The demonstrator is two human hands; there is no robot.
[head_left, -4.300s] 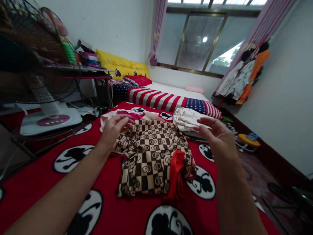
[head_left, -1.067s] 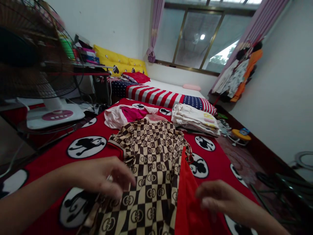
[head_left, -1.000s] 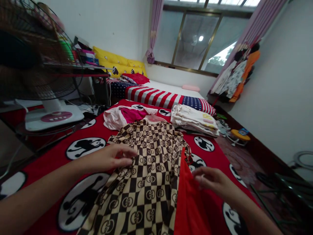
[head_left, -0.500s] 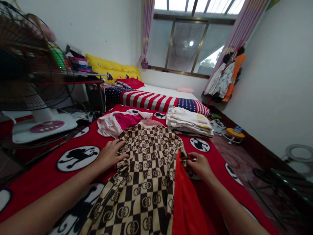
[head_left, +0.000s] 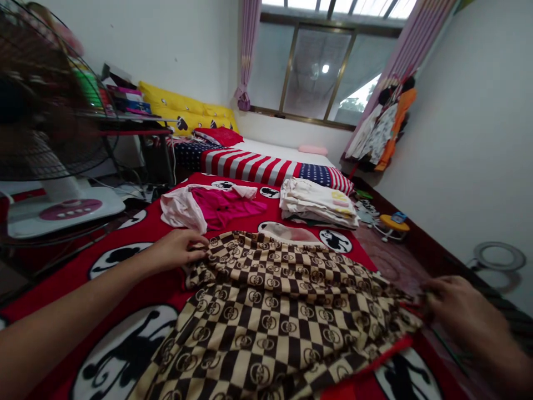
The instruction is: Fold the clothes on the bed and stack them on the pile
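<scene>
Left grip point(head_left: 179, 248), right grip point(head_left: 468, 312) hold checked garment point(head_left: 278, 314), ring emblems point(head_left: 260, 373).

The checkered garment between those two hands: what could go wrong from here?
The checkered garment has wrinkles running toward the right hand, so creases might set in. Red fabric shows along its near edge and could get caught crookedly. Its far edge lies near the folded white stack, which a careless sweep might disturb.

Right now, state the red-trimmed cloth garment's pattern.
In the head view, the cloth garment has brown and tan checks with round motifs.
</scene>
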